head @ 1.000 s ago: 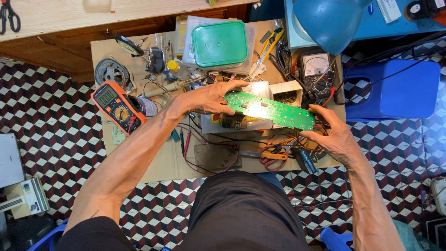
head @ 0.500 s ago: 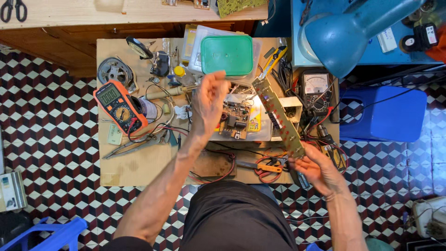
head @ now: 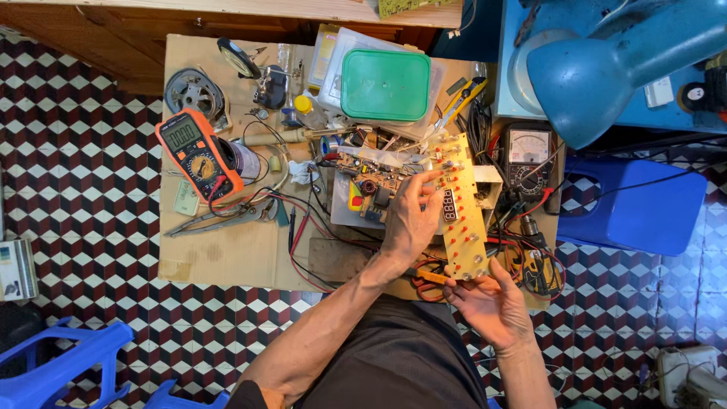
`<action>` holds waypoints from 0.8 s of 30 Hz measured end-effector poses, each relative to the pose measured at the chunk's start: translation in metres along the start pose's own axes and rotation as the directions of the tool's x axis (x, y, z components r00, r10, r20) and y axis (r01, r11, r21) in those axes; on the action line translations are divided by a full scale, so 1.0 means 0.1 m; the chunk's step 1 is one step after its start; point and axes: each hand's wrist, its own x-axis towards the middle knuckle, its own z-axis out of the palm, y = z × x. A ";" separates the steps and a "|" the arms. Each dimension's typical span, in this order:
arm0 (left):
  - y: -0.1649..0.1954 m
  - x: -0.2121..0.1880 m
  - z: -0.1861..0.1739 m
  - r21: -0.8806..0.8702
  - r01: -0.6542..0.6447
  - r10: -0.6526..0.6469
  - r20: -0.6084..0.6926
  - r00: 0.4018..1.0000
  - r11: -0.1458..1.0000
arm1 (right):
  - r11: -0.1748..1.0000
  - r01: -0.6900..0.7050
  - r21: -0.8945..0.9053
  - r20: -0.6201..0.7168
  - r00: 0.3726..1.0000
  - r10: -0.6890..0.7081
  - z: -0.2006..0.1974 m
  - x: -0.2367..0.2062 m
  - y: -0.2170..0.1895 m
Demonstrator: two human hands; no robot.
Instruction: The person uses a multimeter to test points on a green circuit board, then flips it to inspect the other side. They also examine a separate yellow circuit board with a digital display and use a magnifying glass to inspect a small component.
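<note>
Turning the long circuit board over is what has just happened: a second ago we held it nearly level across the middle of the frame with its green side up, half a second ago it was swinging upright, and now it stands lengthwise, right of centre, showing its pale yellow face with small red components and a dark numeric display. That puts the component side under our eyes.

Our left hand lies over the board's left edge, fingers spread and curled onto it, thumb side hidden, so we judge it closed on the board. Our right hand sits at the lower end of the board, fingertips pinching that end from below, palm open toward us.

Beneath the board, on the brown cardboard-covered work surface, lies a second, smaller circuit board with dark parts, just left of the one we hold. At upper centre is a green-lidded plastic box; to the left, an orange digital multimeter with red and black leads trailing; to the right, an analogue meter. A blue desk lamp fills the upper right, and a blue plastic stool stands at the right.
</note>
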 end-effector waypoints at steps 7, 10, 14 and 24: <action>-0.07 0.41 0.05 0.272 -0.218 0.223 0.012 0.975 0.937 | 0.999 -0.027 0.043 0.064 0.998 0.025 0.12 -0.05 -0.01; -0.17 0.50 0.12 0.306 -0.255 0.251 0.054 0.967 0.917 | 0.999 -0.032 0.023 0.029 0.999 0.032 0.15 -0.08 0.01; -0.29 0.59 0.18 0.322 -0.286 0.278 0.072 0.958 0.903 | 0.993 -0.079 0.089 0.176 0.982 0.063 0.17 -0.13 0.00; -0.45 0.91 0.12 0.250 -0.299 0.249 0.211 0.945 0.921 | 0.992 -0.076 0.102 0.254 0.966 0.048 0.36 -0.23 -0.14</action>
